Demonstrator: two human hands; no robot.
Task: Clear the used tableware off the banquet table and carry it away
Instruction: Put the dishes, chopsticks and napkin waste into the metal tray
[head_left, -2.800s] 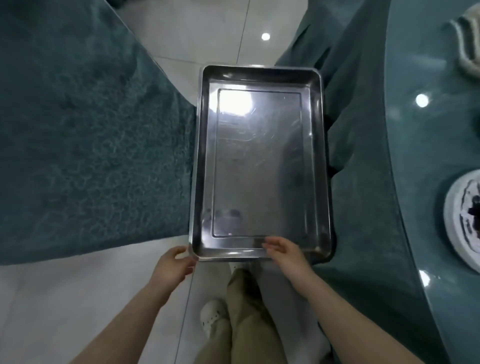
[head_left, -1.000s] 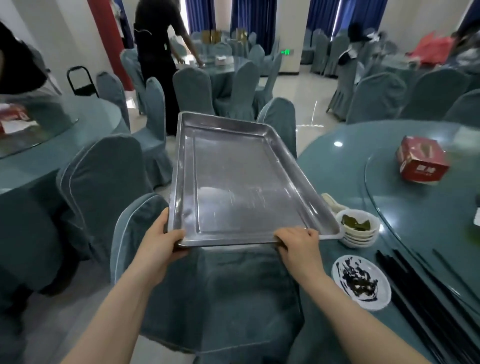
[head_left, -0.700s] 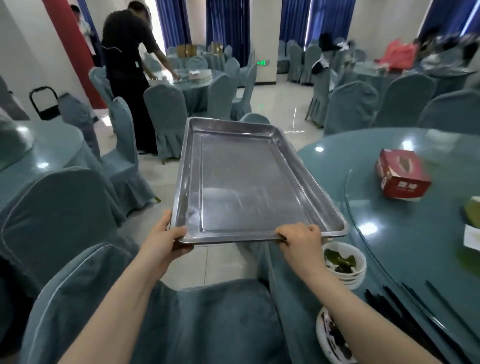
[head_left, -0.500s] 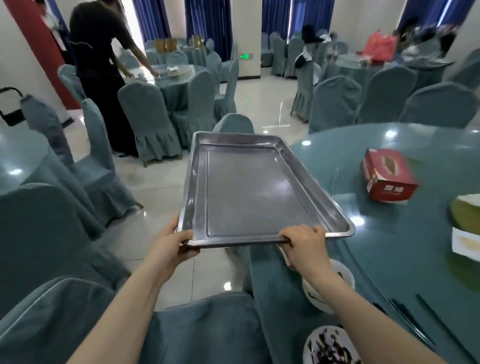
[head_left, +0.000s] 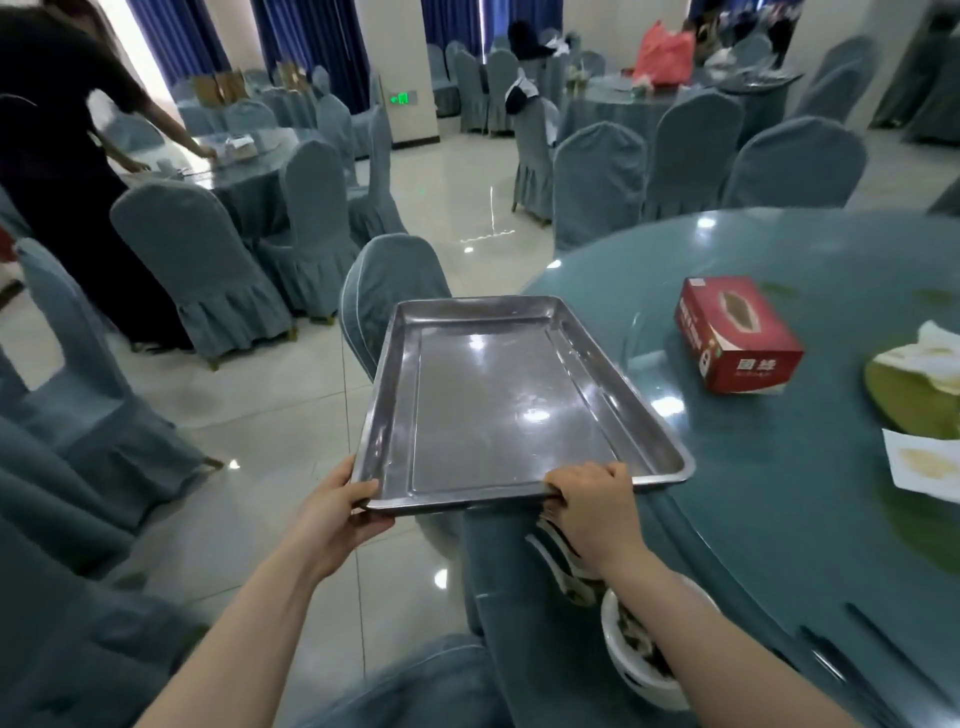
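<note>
Tray (head_left: 511, 410), rectangular, of bare polished metal, held level above the near left edge of the round banquet table (head_left: 779, 467), its right rim over the tabletop and its left part over the floor (head_left: 260, 415). Left hand (head_left: 332, 512) grips the near left corner: thumb laid over the rim, remaining fingers curled beneath and out of sight. Right hand (head_left: 597, 506) grips the near rim right of centre, fingers hooked over the edge into the tray, knuckles up. Both forearms reach forward from the near edge, bare and roughly parallel. Below the right wrist, on the table's edge, a used white bowl (head_left: 644, 670) and a dark-streaked dish (head_left: 563, 564), partly hidden. Farther right on the tabletop, a red tissue box (head_left: 737, 332). Covered chair (head_left: 384, 291) stands just beyond the tray's far end. At far left, a person in black (head_left: 67, 171) leans toward another table.
</note>
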